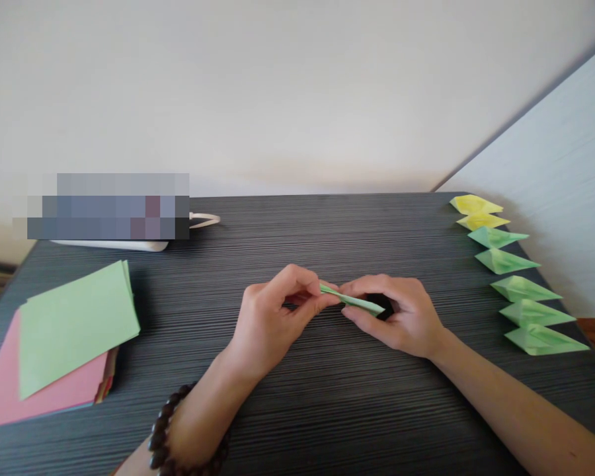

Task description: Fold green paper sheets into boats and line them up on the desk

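I hold the green paper [361,303] over the table's [302,410] middle, my left hand [270,324] pinching one end and my right hand [410,317] pinching farther along, probably to steady it, with folded pieces [525,289] lined up rightward, probably out of the way.

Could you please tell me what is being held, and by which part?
Folded green paper: the left hand pinches its left end, the right hand holds its middle.
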Tool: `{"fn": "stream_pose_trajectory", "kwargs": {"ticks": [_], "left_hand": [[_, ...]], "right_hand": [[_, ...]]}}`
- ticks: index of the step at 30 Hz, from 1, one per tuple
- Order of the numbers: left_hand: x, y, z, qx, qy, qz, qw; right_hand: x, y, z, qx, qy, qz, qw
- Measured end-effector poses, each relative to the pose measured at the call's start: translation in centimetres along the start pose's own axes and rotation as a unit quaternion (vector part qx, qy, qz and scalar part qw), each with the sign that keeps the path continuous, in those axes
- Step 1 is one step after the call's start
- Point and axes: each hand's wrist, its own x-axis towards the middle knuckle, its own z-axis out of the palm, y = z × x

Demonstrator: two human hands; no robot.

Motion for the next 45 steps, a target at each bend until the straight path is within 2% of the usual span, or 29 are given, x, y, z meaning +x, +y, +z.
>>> {"fn": "stream_pose_trajectory", "kwargs": {"ticks": [5,11,16,20,23,28,35,41,45], "left_hand": [[-0.1,0.1,0.2,0.051,0.058,0.069,0.995],[0.1,0.2,0.0,0.139,0.055,0.128,0.98],[0.1,0.3,-0.1,0.164,0.059,0.139,0.975],[0.2,0.1,-0.5,0.184,0.043,0.153,0.97],[0.3,-0.1,-0.9,0.19,-0.001,0.157,0.969],[0.4,-0.3,-1.1,0.19,-0.038,0.13,0.972],[0.4,-0.4,-0.7,0.163,-0.039,0.024,0.986],[0.2,-0.3,-0.7,0.157,-0.049,0.04,0.986],[0.3,-0.1,-0.5,0.047,-0.001,-0.024,0.999]], "right_hand": [[0.1,-0.3,0.2,-0.011,0.014,0.003,1.0],[0.1,-0.5,0.1,-0.01,0.016,0.01,1.0],[0.0,-0.4,0.2,-0.022,0.024,-0.005,0.999],[0.0,-0.5,0.0,-0.052,0.031,-0.03,0.998],[0.1,-0.4,-0.2,-0.079,0.044,-0.039,0.995],[0.1,0.1,-0.4,-0.116,0.045,-0.089,0.988],[0.0,0.6,-0.8,-0.168,0.01,-0.151,0.974],[0.2,0.5,-0.8,-0.155,0.009,-0.157,0.975],[0.1,0.5,-0.5,-0.123,0.031,-0.134,0.983]]}}
